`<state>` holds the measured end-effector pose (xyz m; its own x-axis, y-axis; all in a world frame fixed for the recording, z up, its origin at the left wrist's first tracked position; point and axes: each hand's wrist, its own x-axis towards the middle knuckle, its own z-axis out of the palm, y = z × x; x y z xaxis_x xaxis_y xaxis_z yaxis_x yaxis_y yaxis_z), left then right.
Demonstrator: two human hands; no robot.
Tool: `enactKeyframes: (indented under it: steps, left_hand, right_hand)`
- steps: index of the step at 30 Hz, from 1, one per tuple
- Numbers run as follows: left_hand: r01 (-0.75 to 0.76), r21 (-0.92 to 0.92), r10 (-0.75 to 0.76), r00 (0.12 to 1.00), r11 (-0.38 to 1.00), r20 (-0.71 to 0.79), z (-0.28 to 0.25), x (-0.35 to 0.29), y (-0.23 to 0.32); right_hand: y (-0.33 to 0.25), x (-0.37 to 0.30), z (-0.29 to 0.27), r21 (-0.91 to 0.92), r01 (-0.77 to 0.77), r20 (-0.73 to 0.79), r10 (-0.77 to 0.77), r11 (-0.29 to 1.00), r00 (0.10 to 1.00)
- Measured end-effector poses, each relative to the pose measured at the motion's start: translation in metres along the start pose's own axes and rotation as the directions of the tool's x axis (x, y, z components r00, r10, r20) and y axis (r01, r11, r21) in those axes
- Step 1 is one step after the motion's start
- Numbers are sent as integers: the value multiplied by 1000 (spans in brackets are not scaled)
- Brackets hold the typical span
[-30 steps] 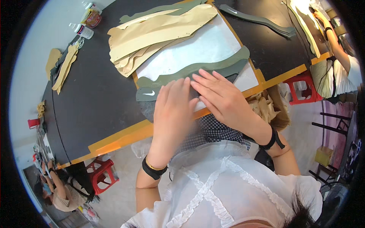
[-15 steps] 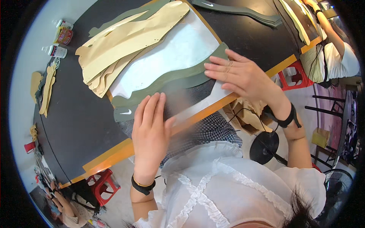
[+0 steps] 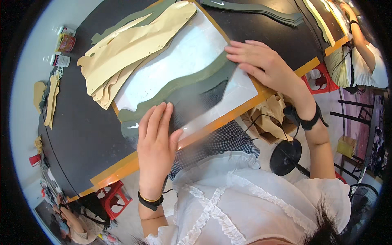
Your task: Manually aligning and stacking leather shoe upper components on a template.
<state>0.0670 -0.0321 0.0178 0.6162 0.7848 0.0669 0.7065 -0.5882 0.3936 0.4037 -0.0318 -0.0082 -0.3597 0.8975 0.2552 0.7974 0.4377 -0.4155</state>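
Observation:
A wavy dark green strip (image 3: 179, 85) lies along the near side of a white panel (image 3: 190, 47). Against its near edge is a dark mesh piece (image 3: 202, 107) with a green border and a small white mark at its left end. My left hand (image 3: 156, 136) rests flat on the left part of these pieces, fingers stretched out and thumb apart. At the right end of the strip, my right hand (image 3: 265, 65) presses down with extended fingers. Neither hand is wrapped round anything. Part of the mesh piece's left end is hidden under my left hand.
Tan shaped sheets (image 3: 134, 51) are piled over the panel's far left. Several dark green strips (image 3: 261, 14) lie stacked beyond it on the black table (image 3: 94, 143). White bottles (image 3: 60, 60) stand at the left edge. Another person's arm (image 3: 359, 41) works at far right.
My right hand has slid away from me to the very end of the strip, uncovering more of the mesh piece's right end. My left hand stays nearly in place, still flat.

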Motion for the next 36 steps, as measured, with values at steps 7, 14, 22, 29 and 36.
enactKeyframes:
  steps: [7,14,22,29,36]
  left_hand:
    - [2,32,-3,1000,999,29,-13,-3,-17]
    - [33,37,-32,999,999,-34,-7,-5,-10]
    - [-223,-88,210,969,971,-131,24,26,54]
    - [-230,-57,222,968,972,-117,50,34,62]
    - [-230,109,239,968,967,-76,55,28,64]
  right_hand:
    - [-37,-25,-1,59,-8,-81,13,998,997]
    - [-52,-19,10,379,-177,-163,254,909,953]
    - [-58,-9,19,266,-228,-203,286,937,937]
    - [-59,-7,18,278,-239,-182,296,930,938]
    - [-55,-8,20,253,-223,-202,276,941,940]
